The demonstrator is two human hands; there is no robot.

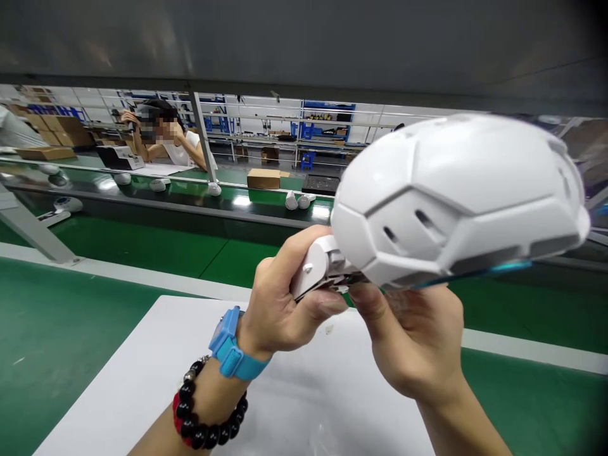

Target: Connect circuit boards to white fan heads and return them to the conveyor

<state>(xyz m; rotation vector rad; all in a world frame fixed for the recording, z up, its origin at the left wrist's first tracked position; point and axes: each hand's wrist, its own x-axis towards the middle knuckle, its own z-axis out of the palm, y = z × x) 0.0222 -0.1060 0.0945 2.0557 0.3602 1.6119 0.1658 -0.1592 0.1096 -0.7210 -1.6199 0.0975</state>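
Observation:
A large white device (427, 202) with a rounded, panelled housing fills the right half of the view, raised above a white sheet. It shows dark slots and a thin blue-lit lower edge. At its left end is a white jointed bracket (311, 266) with inner parts exposed. My left hand (285, 297) is closed around this bracket, thumb along its lower side. Under the housing, my right hand (413, 335) grips the device near the joint; its fingers are partly hidden behind it. A blue wrist strap (237, 361) and a beaded bracelet (209, 424) are on my left arm.
The white sheet (190, 354) covers part of the green bench (57, 323). Beyond runs a dark conveyor (190, 202) carrying several white devices. A co-worker (175, 142) sits across it, near a cardboard box (263, 178). A grey panel (285, 44) hangs overhead.

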